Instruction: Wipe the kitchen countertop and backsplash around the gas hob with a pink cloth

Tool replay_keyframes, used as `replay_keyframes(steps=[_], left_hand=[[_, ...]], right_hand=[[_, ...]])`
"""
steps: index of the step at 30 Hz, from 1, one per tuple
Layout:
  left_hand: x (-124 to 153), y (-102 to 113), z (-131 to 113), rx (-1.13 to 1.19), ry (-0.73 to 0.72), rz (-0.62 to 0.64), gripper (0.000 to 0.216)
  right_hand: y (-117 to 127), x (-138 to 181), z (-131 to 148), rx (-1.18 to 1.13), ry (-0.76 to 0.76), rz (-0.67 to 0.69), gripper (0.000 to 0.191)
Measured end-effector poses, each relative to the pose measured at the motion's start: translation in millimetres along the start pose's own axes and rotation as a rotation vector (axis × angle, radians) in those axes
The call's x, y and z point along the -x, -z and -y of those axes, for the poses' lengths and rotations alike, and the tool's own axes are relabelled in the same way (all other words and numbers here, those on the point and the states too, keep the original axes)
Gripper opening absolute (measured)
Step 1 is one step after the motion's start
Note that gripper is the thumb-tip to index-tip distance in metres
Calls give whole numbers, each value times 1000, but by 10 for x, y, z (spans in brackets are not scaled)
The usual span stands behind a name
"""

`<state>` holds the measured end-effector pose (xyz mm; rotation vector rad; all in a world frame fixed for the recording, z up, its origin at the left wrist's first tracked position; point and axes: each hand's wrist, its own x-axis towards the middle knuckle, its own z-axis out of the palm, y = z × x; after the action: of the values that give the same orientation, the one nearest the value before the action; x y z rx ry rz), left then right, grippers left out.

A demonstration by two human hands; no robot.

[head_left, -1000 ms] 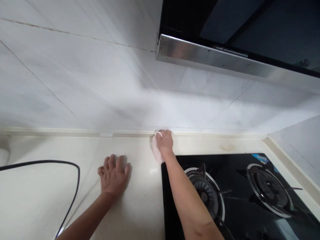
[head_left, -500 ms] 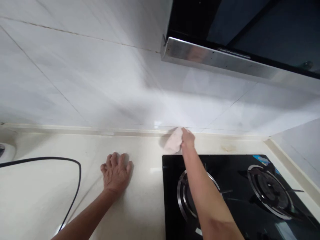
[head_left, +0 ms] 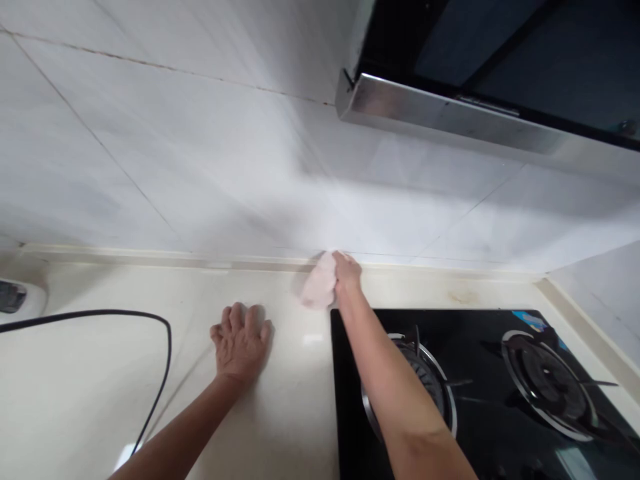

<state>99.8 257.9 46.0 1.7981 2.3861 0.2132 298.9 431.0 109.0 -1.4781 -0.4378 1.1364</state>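
Observation:
My right hand [head_left: 347,272] is closed on a pale pink cloth [head_left: 320,283], pressed against the low ledge [head_left: 265,263] where the countertop meets the tiled wall. The cloth hangs off to the left of my fingers and touches the counter behind the stove's back left corner. My right forearm reaches across the left burner [head_left: 435,380] and hides part of it. Flat on the cream countertop [head_left: 285,400], left of the stove, my left hand [head_left: 243,343] rests with its fingers spread, holding nothing.
A black glass gas stove [head_left: 480,353] fills the lower right. Overhead juts a range hood [head_left: 450,123] with a metal edge. A black cable [head_left: 167,347] loops across the counter at left, near a white appliance [head_left: 30,300]. A brownish stain [head_left: 463,297] marks the counter behind the stove.
My right hand has slid left along the ledge with the cloth. My left hand stays planted on the counter. The whole view has shifted slightly.

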Motion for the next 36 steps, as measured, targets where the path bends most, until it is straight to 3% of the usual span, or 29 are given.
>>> replay_keyframes(steps=[4, 6, 8, 12, 14, 16, 21, 23, 25, 29, 31, 33, 36], left_hand=[[3, -20, -7, -2, -6, 16, 59], [2, -29, -7, -3, -3, 33, 60], [3, -39, -1, -8, 1, 44, 60], [2, -60, 18, -18, -6, 9, 59], [-4, -60, 21, -19, -10, -10, 59], [-9, -52, 15, -25, -11, -14, 58], [-1, -29, -9, -41, -1, 11, 57], [2, -32, -11, -43, -1, 11, 57], [1, -39, -8, -46, 1, 8, 57], [-8, -51, 7, -53, -5, 3, 59], [-10, -58, 16, -49, -6, -1, 59], [-9, -69, 23, -42, -5, -9, 58], [-7, -88, 29, -40, -2, -14, 57]], right_hand=[[633, -254, 418, -14, 34, -183, 12], [688, -282, 469, -23, 50, -231, 13], [479, -189, 341, -31, 54, -214, 11], [-323, 168, -165, -49, 30, -45, 5], [-567, 263, -317, -83, 20, 46, 5], [-544, 236, -325, -110, 1, 68, 6], [111, -86, -42, -103, -6, -109, 8], [150, -107, -25, -101, 5, -125, 5], [-57, -4, -122, -89, 8, -82, 4], [-704, 340, -409, -70, -8, 80, 4], [-796, 402, -436, -70, -17, 112, 4], [-624, 330, -343, -63, -22, 82, 4], [-64, 64, -60, -51, -7, -31, 6]])
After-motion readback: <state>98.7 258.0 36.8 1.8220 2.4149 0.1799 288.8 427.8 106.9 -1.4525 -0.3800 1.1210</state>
